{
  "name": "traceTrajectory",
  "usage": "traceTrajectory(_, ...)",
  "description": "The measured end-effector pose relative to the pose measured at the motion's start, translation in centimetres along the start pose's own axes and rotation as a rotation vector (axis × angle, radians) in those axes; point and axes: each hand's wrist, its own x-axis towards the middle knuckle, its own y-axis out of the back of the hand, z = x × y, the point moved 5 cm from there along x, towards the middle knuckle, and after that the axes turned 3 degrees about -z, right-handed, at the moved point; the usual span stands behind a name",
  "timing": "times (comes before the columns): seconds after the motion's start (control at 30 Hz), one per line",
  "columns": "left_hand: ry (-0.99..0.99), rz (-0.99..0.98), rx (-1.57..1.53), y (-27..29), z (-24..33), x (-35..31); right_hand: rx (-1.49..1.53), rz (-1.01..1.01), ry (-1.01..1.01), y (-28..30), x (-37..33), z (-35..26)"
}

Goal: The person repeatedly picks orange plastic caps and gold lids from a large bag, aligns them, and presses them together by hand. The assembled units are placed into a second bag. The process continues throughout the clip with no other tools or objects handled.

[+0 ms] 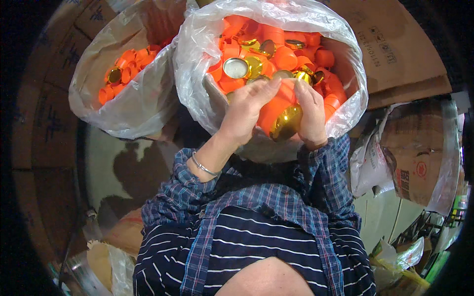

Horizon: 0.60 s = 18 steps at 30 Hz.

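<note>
Between both hands is an orange plastic cap point(271, 112) with a shiny gold disc point(288, 121) at its lower end, tilted toward me. My left hand point(248, 108) grips its left side, thumb at the top, while my right hand point(312, 112) closes around the right side; some fingers are hidden behind the cap. Just beyond both hands lies a heap of orange caps point(285, 58), some with gold discs among them, inside a carton lined with a clear plastic bag point(195, 81). A silver-coloured round lid point(235, 68) rests on the heap, open side up.
To the left stands a second bag-lined container point(129, 116) holding similar orange caps point(127, 69). Cardboard cartons point(47, 108) line the left side. A large carton flap point(395, 54) rises at the right, above a white sack point(369, 165) and another carton point(417, 153).
</note>
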Motion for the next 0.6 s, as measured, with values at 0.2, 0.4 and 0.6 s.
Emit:
traceTrajectory(0.2, -0.473, 0.078, 0.852, -1.4, 1.3, -2.3, 0.052, 0.190, -0.034, 0.1, -1.3, -1.3)
traceTrajectory(0.4, -0.582, 0.040, 0.879, -3.0, 1.6, -3.3, -0.276, 0.025, 0.179, -0.3, -2.2, -4.7)
traceTrajectory(0.6, -0.441, 0.046, 0.765, -3.4, 1.3, -2.8, -0.094, 0.065, 0.031, 0.1, -1.9, -2.9)
